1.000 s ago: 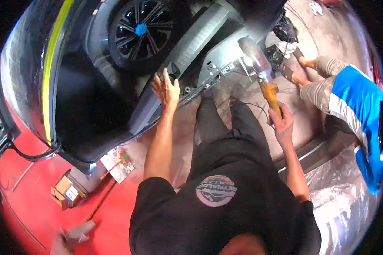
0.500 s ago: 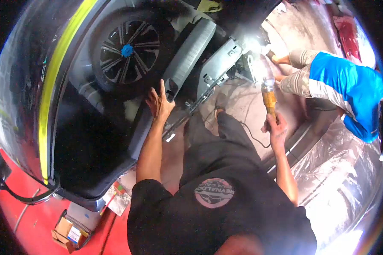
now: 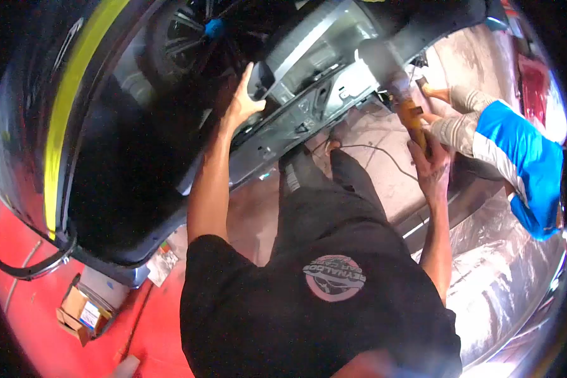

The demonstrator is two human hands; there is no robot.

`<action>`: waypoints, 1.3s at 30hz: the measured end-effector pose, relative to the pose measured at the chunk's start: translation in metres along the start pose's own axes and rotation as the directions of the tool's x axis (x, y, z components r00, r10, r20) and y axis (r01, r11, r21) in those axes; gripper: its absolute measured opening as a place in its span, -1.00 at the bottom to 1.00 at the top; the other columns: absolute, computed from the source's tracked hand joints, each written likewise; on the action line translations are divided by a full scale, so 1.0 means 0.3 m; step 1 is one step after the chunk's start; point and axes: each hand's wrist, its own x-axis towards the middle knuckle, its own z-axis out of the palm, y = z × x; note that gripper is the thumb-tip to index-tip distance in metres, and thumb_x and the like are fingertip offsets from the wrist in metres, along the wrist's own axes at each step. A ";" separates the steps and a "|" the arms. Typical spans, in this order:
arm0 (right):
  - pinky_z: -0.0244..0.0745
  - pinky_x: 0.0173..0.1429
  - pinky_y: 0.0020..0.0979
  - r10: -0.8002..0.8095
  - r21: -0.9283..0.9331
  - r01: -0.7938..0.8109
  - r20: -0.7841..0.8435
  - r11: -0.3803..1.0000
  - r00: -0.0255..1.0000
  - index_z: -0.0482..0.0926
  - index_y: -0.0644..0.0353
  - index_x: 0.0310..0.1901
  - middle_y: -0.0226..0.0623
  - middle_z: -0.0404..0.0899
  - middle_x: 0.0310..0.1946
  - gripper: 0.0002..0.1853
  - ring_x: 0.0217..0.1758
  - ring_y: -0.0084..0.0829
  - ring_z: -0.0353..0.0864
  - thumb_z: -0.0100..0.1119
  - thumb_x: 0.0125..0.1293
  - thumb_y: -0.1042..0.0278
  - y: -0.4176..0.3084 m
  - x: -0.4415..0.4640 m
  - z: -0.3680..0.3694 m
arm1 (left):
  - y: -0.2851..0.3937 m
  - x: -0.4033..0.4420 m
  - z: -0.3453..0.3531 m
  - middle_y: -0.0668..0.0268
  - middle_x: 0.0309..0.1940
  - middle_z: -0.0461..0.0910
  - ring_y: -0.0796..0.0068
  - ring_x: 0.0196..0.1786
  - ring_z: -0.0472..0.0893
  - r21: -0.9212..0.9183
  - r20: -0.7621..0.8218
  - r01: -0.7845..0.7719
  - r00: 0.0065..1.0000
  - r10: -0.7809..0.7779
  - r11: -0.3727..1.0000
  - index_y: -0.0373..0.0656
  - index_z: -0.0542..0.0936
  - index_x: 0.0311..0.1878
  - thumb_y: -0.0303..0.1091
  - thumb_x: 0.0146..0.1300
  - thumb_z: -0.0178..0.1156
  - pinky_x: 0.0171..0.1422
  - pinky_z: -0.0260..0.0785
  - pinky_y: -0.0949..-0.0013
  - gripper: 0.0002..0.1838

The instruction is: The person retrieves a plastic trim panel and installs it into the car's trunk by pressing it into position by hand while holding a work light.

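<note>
My left hand (image 3: 244, 104) is at the near end of a long grey trim panel (image 3: 296, 53) in the car's open body. Its index finger lies along one side of the dark end and the thumb is on the other, closed round it. My right hand (image 3: 432, 160) is wrapped round the yellow handle of a work light (image 3: 412, 120). The lamp's head points away from me, at the bare metal car panel (image 3: 334, 91), which is brightly lit. Beyond my left hand, a dark spoked wheel with a blue hub (image 3: 214, 28) is partly in shadow.
A person in a blue and white shirt (image 3: 523, 157) crouches at right, one hand near the lit metal. A cable (image 3: 381, 151) runs across the floor. Plastic sheeting (image 3: 485, 283) covers something at lower right. An open cardboard box (image 3: 85, 312) stands on the red floor.
The view has shifted, with the wheel now higher in it. The work light has turned from facing me to facing the metal panel. My left hand has closed more round the trim's end.
</note>
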 end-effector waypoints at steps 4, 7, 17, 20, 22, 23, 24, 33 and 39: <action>0.56 -0.22 -0.08 -0.149 -0.096 0.165 0.150 0.982 0.977 0.62 0.30 0.09 0.08 0.72 -0.29 -0.64 -0.32 0.07 0.72 0.33 0.43 0.21 -0.056 0.085 0.059 | 0.008 0.020 -0.057 -0.30 0.54 0.22 -0.30 0.60 0.20 0.135 0.036 0.030 0.999 -0.036 0.990 0.29 0.05 0.71 -0.08 -0.12 0.59 0.72 0.02 -0.09 0.29; 0.55 -0.21 -0.02 -0.220 -0.202 0.261 0.204 0.944 0.954 0.60 0.27 0.07 0.08 0.70 -0.28 -0.67 -0.26 0.13 0.71 0.31 0.43 0.22 -0.087 0.126 0.099 | 0.003 0.036 -0.099 -0.32 0.54 0.23 -0.29 0.60 0.21 0.190 0.094 0.073 0.991 -0.093 0.979 0.29 0.04 0.71 -0.06 -0.13 0.61 0.71 0.04 -0.07 0.31; 0.55 -0.26 -0.21 0.011 -0.049 -0.004 0.141 0.999 0.990 0.63 0.32 0.11 0.00 0.70 -0.38 -0.63 -0.40 -0.11 0.70 0.31 0.41 0.24 -0.022 0.130 0.058 | -0.073 0.108 -0.196 -0.06 0.60 0.26 -0.13 0.61 0.23 -0.021 0.108 -0.095 0.989 0.097 0.995 -0.03 0.33 0.60 0.12 -0.11 0.53 0.71 0.05 -0.02 0.14; 0.54 -0.26 -0.20 0.139 -0.017 -0.138 0.157 0.990 0.978 0.64 0.32 0.09 0.02 0.70 -0.39 -0.62 -0.40 -0.11 0.68 0.33 0.41 0.19 -0.043 0.107 0.035 | 0.054 0.116 -0.320 -0.02 0.63 0.22 -0.08 0.66 0.15 0.127 0.120 -0.159 0.982 0.144 0.979 -0.03 0.33 0.61 0.18 -0.08 0.47 0.74 -0.06 0.00 0.13; 0.54 -0.25 -0.19 0.148 -0.022 -0.147 0.155 0.989 0.977 0.65 0.31 0.08 0.02 0.70 -0.37 -0.61 -0.41 -0.05 0.66 0.35 0.41 0.17 -0.048 0.090 0.032 | 0.056 0.153 -0.344 0.04 0.67 0.15 0.04 0.71 0.07 -0.172 0.185 -0.128 0.970 0.160 0.977 -0.03 0.31 0.63 0.15 -0.03 0.45 0.77 -0.18 0.03 0.11; 0.54 -0.25 -0.19 0.107 -0.048 -0.101 0.147 0.994 0.983 0.65 0.31 0.08 0.02 0.70 -0.38 -0.61 -0.42 -0.04 0.65 0.35 0.41 0.16 -0.058 0.080 0.031 | 0.023 0.171 -0.353 0.05 0.67 0.14 0.05 0.71 0.06 -0.252 0.231 -0.065 0.965 0.125 0.966 -0.03 0.30 0.63 0.15 -0.03 0.46 0.77 -0.19 0.03 0.12; 0.53 -0.25 -0.18 0.066 -0.074 -0.056 0.142 0.996 0.988 0.65 0.31 0.07 0.02 0.70 -0.39 -0.61 -0.43 -0.03 0.65 0.35 0.41 0.15 -0.069 0.071 0.030 | 0.017 0.183 -0.376 0.06 0.68 0.13 0.07 0.71 0.05 -0.325 0.279 0.004 0.956 0.092 0.946 -0.03 0.30 0.64 0.14 -0.02 0.46 0.77 -0.20 0.03 0.12; 0.52 -0.21 -0.08 0.127 0.056 -0.134 0.119 0.989 0.985 0.65 0.32 0.06 0.10 0.69 -0.38 -0.58 -0.32 0.09 0.72 0.33 0.42 0.10 -0.032 0.034 0.032 | 0.103 0.278 -0.507 0.22 0.43 0.53 0.25 0.46 0.44 -0.375 0.492 0.205 0.870 0.007 0.904 -0.13 0.53 0.48 0.00 0.07 0.34 0.62 0.10 0.18 -0.15; 0.55 -0.27 -0.16 0.173 0.003 -0.175 0.132 0.985 0.976 0.64 0.31 0.14 0.06 0.69 -0.42 -0.54 -0.45 -0.13 0.73 0.31 0.42 0.09 -0.001 0.036 0.024 | 0.113 0.279 -0.490 0.34 0.17 0.65 0.45 0.22 0.53 -0.377 0.485 0.250 0.874 -0.040 0.892 -0.11 0.56 0.39 -0.01 0.15 0.33 0.43 0.26 0.31 -0.28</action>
